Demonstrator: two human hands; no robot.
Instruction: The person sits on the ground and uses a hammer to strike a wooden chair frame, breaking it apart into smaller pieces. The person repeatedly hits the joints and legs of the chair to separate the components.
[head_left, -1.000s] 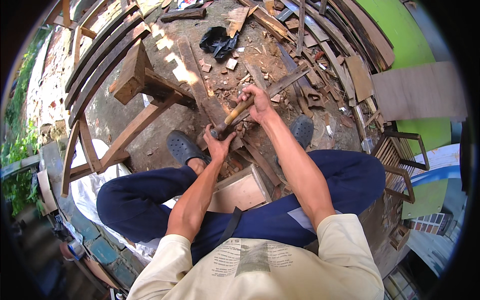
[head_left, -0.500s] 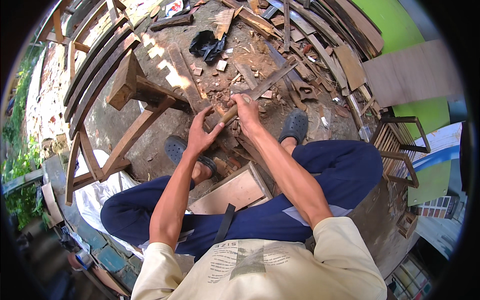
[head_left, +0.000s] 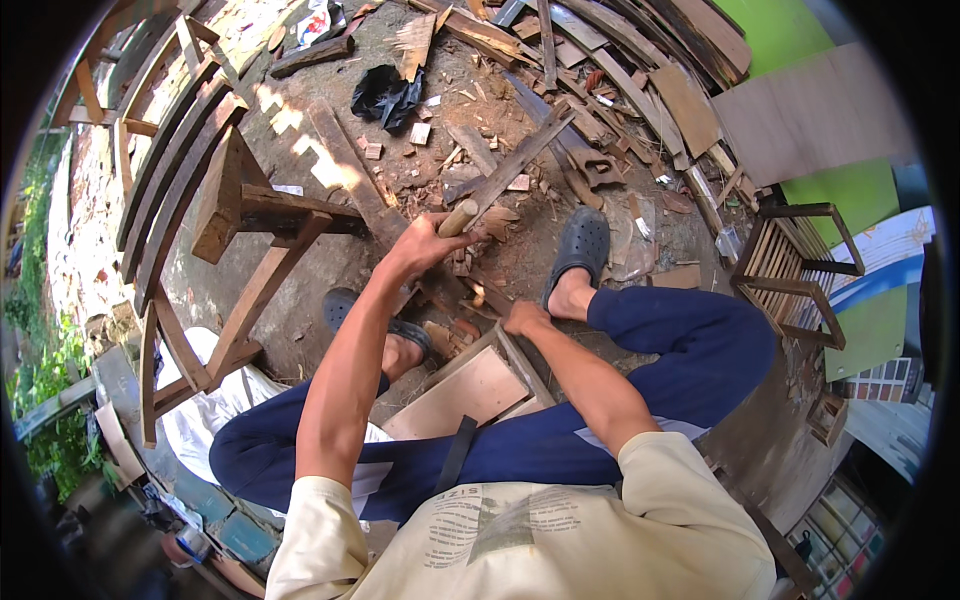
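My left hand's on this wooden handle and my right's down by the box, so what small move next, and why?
I'd probably steady the wood strip with your right hand: that hand is low beside it, near the corner of the box, while your left hand grips the handle. I can't tell whether your right fingers hold anything.

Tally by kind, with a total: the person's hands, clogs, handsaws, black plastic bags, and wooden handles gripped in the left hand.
Left hand, right hand: 2
Left clog, right clog: 2
Handsaw: 1
Black plastic bag: 1
Wooden handle: 1
Total: 7
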